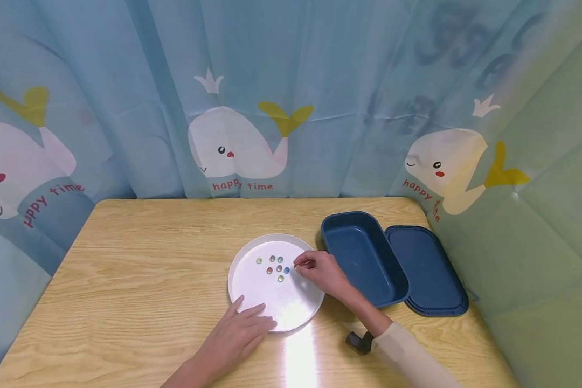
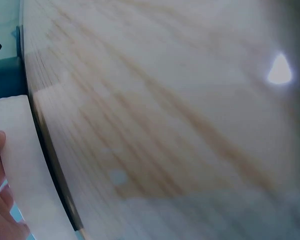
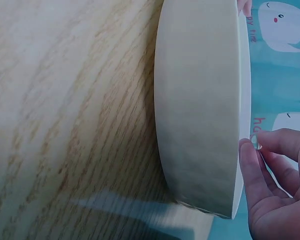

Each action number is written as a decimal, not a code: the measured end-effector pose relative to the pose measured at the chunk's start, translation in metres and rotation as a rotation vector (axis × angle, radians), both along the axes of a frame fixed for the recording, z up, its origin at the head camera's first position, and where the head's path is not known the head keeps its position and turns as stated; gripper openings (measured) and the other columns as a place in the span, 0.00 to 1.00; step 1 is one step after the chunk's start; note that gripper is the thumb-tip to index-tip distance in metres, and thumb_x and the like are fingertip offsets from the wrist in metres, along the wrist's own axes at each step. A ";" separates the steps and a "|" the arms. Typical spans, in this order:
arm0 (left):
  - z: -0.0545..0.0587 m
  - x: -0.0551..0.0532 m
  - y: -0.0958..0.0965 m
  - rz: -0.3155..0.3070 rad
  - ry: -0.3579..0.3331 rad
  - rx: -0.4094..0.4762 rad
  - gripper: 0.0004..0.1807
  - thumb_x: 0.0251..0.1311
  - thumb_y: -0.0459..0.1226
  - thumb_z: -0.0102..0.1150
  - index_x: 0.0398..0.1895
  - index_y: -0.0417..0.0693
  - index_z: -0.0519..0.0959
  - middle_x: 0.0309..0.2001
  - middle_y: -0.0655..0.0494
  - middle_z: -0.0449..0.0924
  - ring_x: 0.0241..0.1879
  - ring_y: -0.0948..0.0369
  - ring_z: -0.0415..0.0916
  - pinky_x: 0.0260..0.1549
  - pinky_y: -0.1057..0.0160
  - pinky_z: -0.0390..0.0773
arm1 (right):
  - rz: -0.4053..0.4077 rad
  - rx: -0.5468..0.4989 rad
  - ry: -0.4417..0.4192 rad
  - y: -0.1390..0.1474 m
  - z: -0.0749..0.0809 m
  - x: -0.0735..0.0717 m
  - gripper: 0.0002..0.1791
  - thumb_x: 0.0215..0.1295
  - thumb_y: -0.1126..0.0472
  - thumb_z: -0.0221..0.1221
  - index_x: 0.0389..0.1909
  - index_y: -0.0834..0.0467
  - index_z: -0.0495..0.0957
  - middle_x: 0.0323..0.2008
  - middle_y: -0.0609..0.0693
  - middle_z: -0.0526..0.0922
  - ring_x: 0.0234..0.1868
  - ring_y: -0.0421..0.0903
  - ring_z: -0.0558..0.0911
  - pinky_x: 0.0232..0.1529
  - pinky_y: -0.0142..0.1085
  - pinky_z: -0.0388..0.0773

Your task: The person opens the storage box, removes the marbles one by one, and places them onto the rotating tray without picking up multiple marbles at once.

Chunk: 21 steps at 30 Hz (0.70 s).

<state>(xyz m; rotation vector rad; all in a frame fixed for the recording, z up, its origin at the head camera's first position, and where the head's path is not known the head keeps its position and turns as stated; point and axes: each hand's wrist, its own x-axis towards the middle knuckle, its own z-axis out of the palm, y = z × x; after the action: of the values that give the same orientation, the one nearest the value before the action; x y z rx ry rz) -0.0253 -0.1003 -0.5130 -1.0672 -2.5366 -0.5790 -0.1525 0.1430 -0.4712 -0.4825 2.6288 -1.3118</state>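
Observation:
A round white tray (image 1: 291, 310) lies on the wooden table with several small glass marbles (image 1: 279, 268) grouped in its upper middle. Above the tray's right side, my right hand (image 1: 324, 274) pinches one small marble (image 3: 255, 142) between thumb and fingertips; it is mostly hidden in the head view. My left hand (image 1: 235, 335) rests on the tray's near left rim with its fingers spread and straight. In the left wrist view the fingers (image 2: 1, 205) show beside the white tray wall (image 2: 32, 170).
Right of the tray stands an open dark blue box (image 1: 361, 253), its flat blue lid (image 1: 429, 272) lying beyond it, partly under its edge. A dark wrist-worn device (image 1: 360, 343) sits by the right wrist. Whale-printed curtains (image 1: 242, 143) hang behind and at the sides.

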 end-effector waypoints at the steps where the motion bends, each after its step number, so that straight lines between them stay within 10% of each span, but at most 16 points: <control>1: 0.000 0.000 0.000 0.001 -0.004 0.000 0.15 0.59 0.38 0.63 0.50 0.56 0.85 0.49 0.65 0.85 0.58 0.57 0.77 0.62 0.39 0.61 | -0.001 0.002 0.002 -0.001 0.000 -0.001 0.04 0.60 0.67 0.68 0.36 0.58 0.87 0.33 0.50 0.87 0.35 0.41 0.85 0.37 0.33 0.82; 21: 0.000 0.001 0.000 0.011 -0.001 0.008 0.15 0.59 0.39 0.65 0.51 0.54 0.85 0.53 0.62 0.84 0.58 0.58 0.77 0.63 0.41 0.61 | 0.026 0.043 0.050 -0.009 -0.011 -0.011 0.06 0.59 0.72 0.64 0.36 0.60 0.86 0.34 0.50 0.87 0.36 0.44 0.86 0.37 0.33 0.83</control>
<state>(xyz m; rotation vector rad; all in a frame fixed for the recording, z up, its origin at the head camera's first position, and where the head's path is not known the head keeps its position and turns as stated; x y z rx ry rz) -0.0247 -0.1000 -0.5132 -1.0504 -2.5374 -0.5866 -0.1631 0.1341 -0.4821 -0.5480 2.6760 -1.2491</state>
